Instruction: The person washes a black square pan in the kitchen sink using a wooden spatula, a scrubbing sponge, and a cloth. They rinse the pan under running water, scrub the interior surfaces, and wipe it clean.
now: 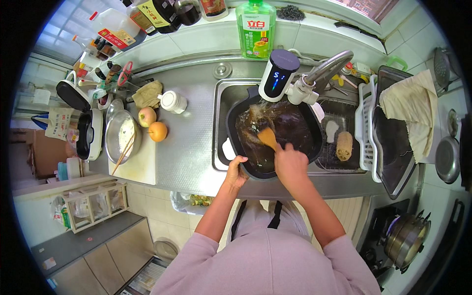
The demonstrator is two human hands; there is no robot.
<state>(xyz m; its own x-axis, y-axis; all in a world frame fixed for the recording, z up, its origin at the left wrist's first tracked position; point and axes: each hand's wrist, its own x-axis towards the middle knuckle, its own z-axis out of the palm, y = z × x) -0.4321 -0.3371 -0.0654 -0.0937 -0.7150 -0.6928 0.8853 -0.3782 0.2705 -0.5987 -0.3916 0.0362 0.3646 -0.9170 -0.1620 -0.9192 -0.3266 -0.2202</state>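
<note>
A large dark pan [317, 129] sits in the left basin of the steel sink [215, 118], with murky brown water and small food bits in it. My left hand [236, 176] grips the pan's near-left rim, thumb on top; its other fingers are partly hidden. In my right hand [292, 165] is a wooden spatula [267, 137], its blade down in the water near the pan's middle. Water runs into the far side of the pan from beneath a white tap unit [273, 81] with a lit display. White pieces [228, 149] show at the pan's sides.
A wire rack in the right basin holds a loofah-like scrubber [344, 146]. Beside it stand a white dish rack [367, 129] and a black tray [392, 125]. Leftward are a steel bowl [137, 142] with chopsticks, fruit [158, 131] and a white jar [173, 102]. Dish soap [255, 33] stands behind.
</note>
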